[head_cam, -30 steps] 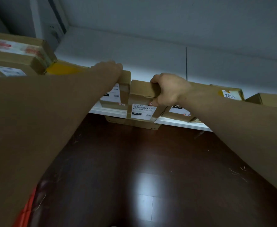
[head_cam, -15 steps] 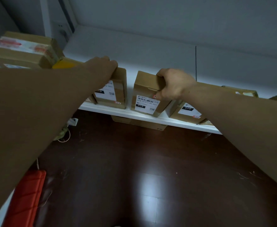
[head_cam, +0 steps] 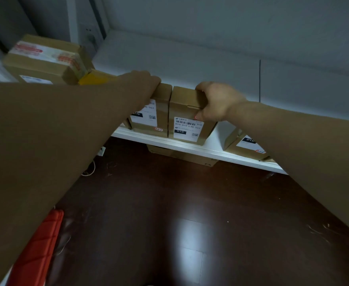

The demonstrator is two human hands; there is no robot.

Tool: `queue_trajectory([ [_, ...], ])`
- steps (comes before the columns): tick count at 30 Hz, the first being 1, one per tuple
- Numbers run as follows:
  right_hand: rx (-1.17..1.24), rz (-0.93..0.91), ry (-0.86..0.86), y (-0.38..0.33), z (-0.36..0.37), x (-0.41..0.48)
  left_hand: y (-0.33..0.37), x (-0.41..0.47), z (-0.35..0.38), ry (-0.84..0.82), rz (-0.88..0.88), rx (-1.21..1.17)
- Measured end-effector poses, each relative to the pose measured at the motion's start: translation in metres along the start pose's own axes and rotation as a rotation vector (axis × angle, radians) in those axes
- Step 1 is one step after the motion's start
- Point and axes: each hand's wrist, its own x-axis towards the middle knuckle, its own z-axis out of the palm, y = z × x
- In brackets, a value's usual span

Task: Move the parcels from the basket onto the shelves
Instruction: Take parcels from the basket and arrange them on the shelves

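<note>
A red basket [head_cam: 35, 250] lies at the 7 o'clock corner of the view, on a dark wood floor [head_cam: 190, 203]. At 10 o'clock is a large taped box [head_cam: 45, 60], with a yellow package [head_cam: 93, 79] just beside it on its 4 o'clock side. A white shelf [head_cam: 210, 150] runs across the middle.

The left hand [head_cam: 142, 83], at 11 o'clock from centre, rests on top of the first parcel [head_cam: 155, 120], a brown carton upright on the shelf with its white label facing out. Its fingers reach past the far edge, so whether they grip cannot be told.

Close against the first parcel's 3 o'clock side stands the second parcel [head_cam: 187, 124], also upright on the shelf. The right hand [head_cam: 217, 102] grips the top of this one, fingers curled over the edge and thumb pressed to the front.

At 4 o'clock from there, apart, a third parcel [head_cam: 243, 147] is partly hidden by the right forearm.
</note>
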Motion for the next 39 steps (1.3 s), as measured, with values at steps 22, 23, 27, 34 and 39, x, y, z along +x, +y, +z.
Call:
queue_trajectory([
  [22,0.068,0.075,0.047,0.011,0.01,0.0,0.013,-0.017,0.001,0.029,-0.066,0.005],
  [23,0.069,0.073,0.052,0.011,0.011,-0.001,0.014,-0.018,0.001,0.034,-0.061,0.009],
  [27,0.08,0.072,0.062,0.012,0.01,-0.003,0.017,-0.021,-0.002,0.051,-0.052,0.028],
  [34,0.009,0.07,0.158,0.007,0.01,-0.019,0.027,-0.032,-0.005,0.102,-0.056,0.078],
  [39,-0.062,0.023,0.305,-0.004,0.011,-0.041,0.035,-0.054,-0.016,0.144,-0.063,0.075],
])
